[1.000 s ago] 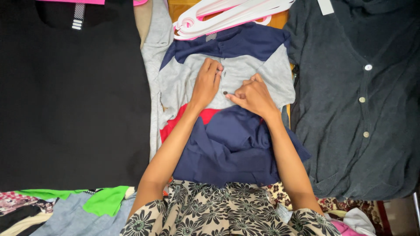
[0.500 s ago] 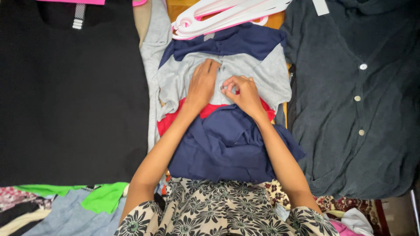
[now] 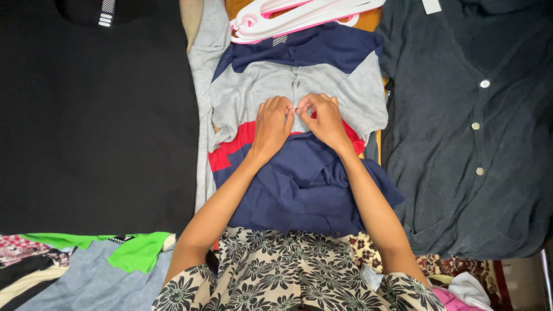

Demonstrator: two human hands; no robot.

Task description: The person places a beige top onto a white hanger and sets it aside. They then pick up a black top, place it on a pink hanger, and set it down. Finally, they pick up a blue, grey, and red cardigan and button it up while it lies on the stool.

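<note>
Left hand (image 3: 274,122) and right hand (image 3: 324,118) both pinch the polo (image 3: 299,173) placket; loose fabric could bunch, button slips the pinch.

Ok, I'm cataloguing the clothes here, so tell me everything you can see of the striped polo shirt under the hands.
The polo shirt lies flat, front up, collar away from the person. It looks like soft knit fabric in bands: navy at the shoulders, grey across the chest, a red stripe, then navy below. A short buttoned placket runs down from the collar. The lower part is rumpled and folded. The left hand and right hand rest on the chest, fingertips meeting at the placket. White and pink hangers lie across its collar end.
</note>
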